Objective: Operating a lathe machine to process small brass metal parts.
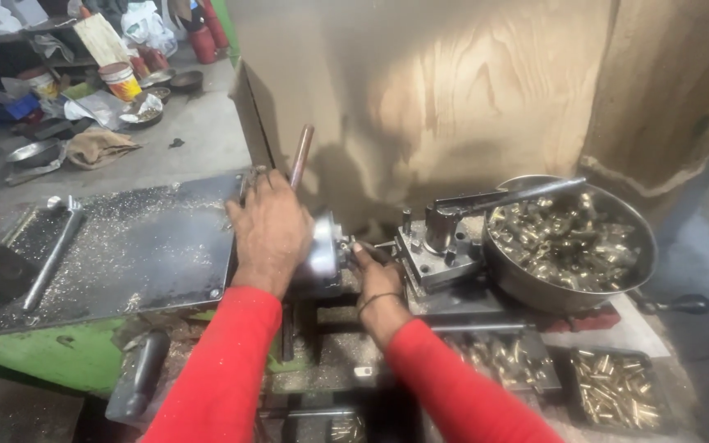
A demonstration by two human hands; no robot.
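Here the lathe chuck (324, 248), a shiny round metal piece, sits at the centre of the head view between both hands. The left hand (271, 232) lies over its near side, fingers curled around the base of a copper-coloured lever (300, 156) that rises toward twelve o'clock. The right hand (377, 277) is at three o'clock of the chuck, fingers pinched shut on a small part at the chuck's face; the part itself is too small to tell.

Just past that hand, at three o'clock, stands the grey tool post (435, 250) with a long handle (509, 197) that reaches over a steel bowl (527, 283) heaped with brass fittings. At five o'clock, a dark tray (617, 392) holds more brass pieces, and a black-knobbed crank (683, 304) sticks out beside it.

At nine o'clock of the chuck, a dark metal plate (125, 246) dusted with shavings rests on the green worktop (51, 357), a steel rod (52, 253) lying across it. At eleven o'clock, on the floor, stand an orange-and-white round tub (120, 81), shallow metal dishes (33, 152) and a crumpled brown cloth (100, 148). A brown board (453, 90) walls off the far side.
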